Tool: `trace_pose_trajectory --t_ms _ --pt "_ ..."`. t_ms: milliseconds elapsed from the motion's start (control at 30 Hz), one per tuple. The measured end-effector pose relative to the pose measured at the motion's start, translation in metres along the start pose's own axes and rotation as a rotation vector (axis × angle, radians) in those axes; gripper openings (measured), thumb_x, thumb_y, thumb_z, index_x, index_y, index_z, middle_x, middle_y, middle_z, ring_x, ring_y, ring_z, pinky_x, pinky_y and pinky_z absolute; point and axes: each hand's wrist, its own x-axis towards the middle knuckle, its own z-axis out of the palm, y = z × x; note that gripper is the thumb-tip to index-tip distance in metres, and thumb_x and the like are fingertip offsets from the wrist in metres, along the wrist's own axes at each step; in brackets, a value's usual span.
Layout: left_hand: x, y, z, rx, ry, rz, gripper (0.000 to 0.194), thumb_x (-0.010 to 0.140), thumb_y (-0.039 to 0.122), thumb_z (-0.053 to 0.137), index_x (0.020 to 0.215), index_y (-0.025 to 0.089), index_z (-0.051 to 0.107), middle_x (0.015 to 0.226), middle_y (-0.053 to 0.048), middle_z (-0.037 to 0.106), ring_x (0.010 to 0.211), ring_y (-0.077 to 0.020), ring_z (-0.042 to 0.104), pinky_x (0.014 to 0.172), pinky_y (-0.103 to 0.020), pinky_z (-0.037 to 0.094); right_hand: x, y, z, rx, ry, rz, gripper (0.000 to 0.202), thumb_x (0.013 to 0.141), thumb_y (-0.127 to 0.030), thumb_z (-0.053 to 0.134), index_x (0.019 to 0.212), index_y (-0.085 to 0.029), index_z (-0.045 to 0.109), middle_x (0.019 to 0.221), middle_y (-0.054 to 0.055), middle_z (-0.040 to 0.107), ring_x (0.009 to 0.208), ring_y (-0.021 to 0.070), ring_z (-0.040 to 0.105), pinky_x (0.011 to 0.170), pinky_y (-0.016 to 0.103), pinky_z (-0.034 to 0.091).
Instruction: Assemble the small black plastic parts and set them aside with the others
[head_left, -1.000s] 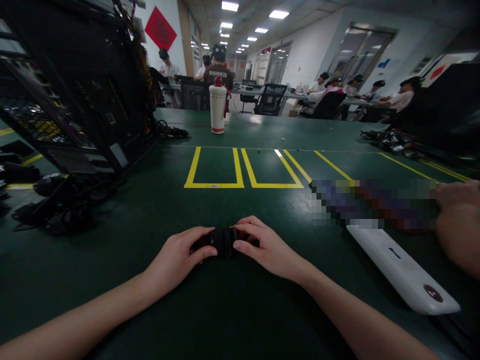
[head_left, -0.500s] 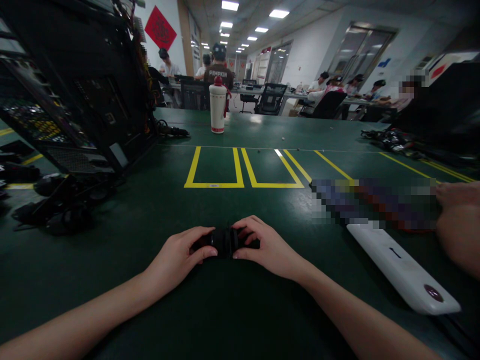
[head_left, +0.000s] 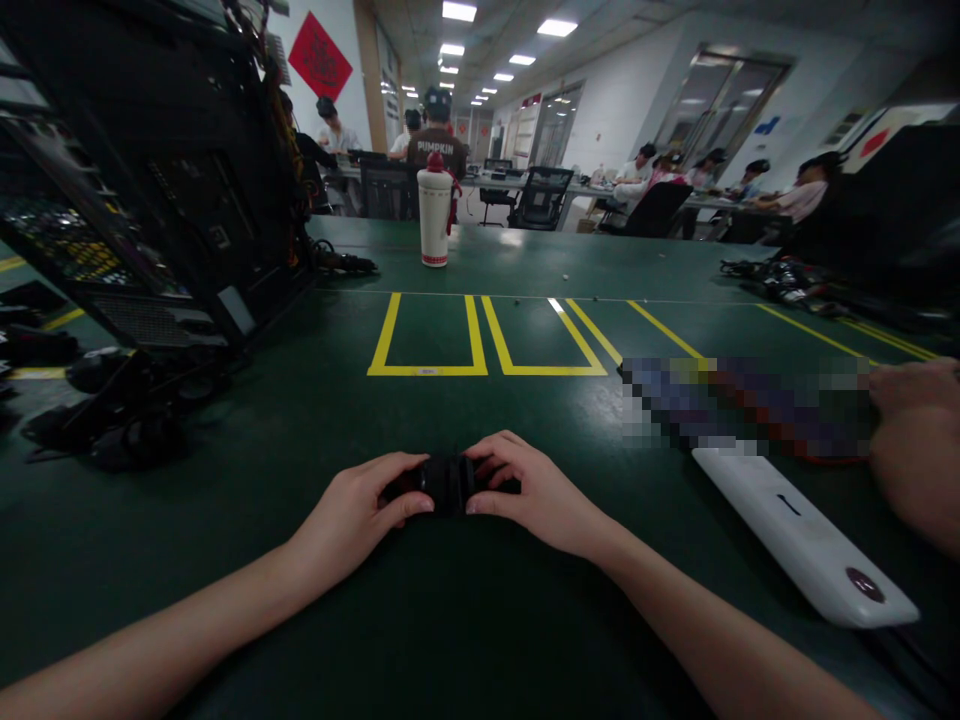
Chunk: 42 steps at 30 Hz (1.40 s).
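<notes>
A small black cylindrical piece (head_left: pixel 448 484), ringed and wider toward its right end, lies sideways between my two hands on the green table (head_left: pixel 450 620). Its exact kind is too dark to make out. My left hand (head_left: pixel 381 493) is closed round the left end, thumb in front and fingers behind. At the right end, the thumb and bent fingers of my right hand (head_left: pixel 513 484) grip the rim. The palms hide part of both ends.
A white power strip (head_left: pixel 799 535) lies to the right, beside another person's hand (head_left: pixel 915 440). On the left stand an open black computer case (head_left: pixel 202 210) and dark gear (head_left: pixel 135 410). A white tumbler (head_left: pixel 434 220) stands behind yellow tape outlines (head_left: pixel 427 371).
Both hands keep their hold on the black cylindrical piece. Nothing else has visibly moved except a very slight shift of the view.
</notes>
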Motion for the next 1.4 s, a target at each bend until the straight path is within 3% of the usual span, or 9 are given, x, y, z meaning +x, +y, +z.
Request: trace_pose_trajectory --t_ms 233,400,667,833,1033,1200,1400 --pt "0.0002 0.0027 -0.0006 0.010 0.012 0.004 0.037 0.075 0.042 0.046 0.107 0.024 0.047 0.089 0.000 0.057 0.054 -0.0087 0.054 0.056 -0.023 0.045 -0.0008 -0.0007 0.0009 0.008 0.003 0.010 0.049 0.066 -0.031 0.062 0.110 -0.023 0.041 0.107 0.003 0.043 0.091 0.0149 0.049 0.077 0.033 0.045" --pt "0.0001 0.0018 -0.0001 0.015 0.008 0.012 0.036 0.075 0.041 0.045 0.107 0.025 0.047 0.090 0.000 0.057 0.054 -0.0086 0.054 0.056 -0.023 0.046 0.0023 -0.0005 -0.0012 -0.051 -0.013 -0.007 0.025 0.080 -0.035 0.042 0.098 -0.020 0.053 0.102 0.004 0.046 0.089 0.0139 0.049 0.078 0.033 0.043" --pt "-0.0007 0.0013 -0.0007 -0.003 0.000 0.002 0.037 0.075 0.040 0.045 0.108 0.024 0.046 0.093 -0.001 0.056 0.057 -0.0093 0.055 0.056 -0.024 0.046 0.0010 0.0011 0.0008 0.101 -0.019 -0.007 0.038 0.068 -0.024 0.060 0.104 -0.023 0.047 0.105 0.001 0.047 0.091 0.0129 0.049 0.081 0.032 0.042" --pt "0.0010 0.0026 0.0001 0.000 0.011 0.005 0.036 0.075 0.041 0.046 0.107 0.024 0.047 0.091 0.000 0.057 0.055 -0.0086 0.054 0.056 -0.023 0.046 0.0017 -0.0003 -0.0002 0.149 -0.021 0.060 0.054 0.064 -0.030 0.063 0.112 -0.021 0.040 0.104 0.004 0.050 0.092 0.0152 0.050 0.081 0.034 0.042" --pt "0.0007 0.0017 0.0000 -0.005 0.003 0.014 0.035 0.076 0.041 0.045 0.106 0.024 0.047 0.090 0.001 0.056 0.055 -0.0082 0.054 0.056 -0.022 0.045 0.0042 0.0037 -0.0001 0.069 0.007 0.069 0.031 0.080 -0.037 0.042 0.104 -0.019 0.050 0.101 0.005 0.049 0.086 0.0134 0.051 0.076 0.031 0.043" --pt "0.0007 -0.0001 0.0006 -0.014 -0.005 -0.006 0.037 0.075 0.041 0.046 0.107 0.024 0.046 0.092 0.000 0.056 0.055 -0.0081 0.054 0.055 -0.023 0.046 0.0047 0.0041 -0.0006 0.158 -0.027 0.016 0.026 0.075 -0.029 0.051 0.100 -0.020 0.051 0.096 0.002 0.051 0.085 0.0129 0.052 0.077 0.032 0.043" --pt "0.0006 -0.0001 0.0011 -0.003 -0.004 -0.004 0.035 0.076 0.041 0.046 0.107 0.025 0.046 0.091 0.001 0.055 0.054 -0.0079 0.054 0.055 -0.022 0.045 0.0031 0.0032 -0.0004 0.234 -0.025 0.032 0.046 0.064 -0.022 0.064 0.106 -0.021 0.045 0.101 0.003 0.051 0.091 0.0147 0.050 0.083 0.034 0.041"
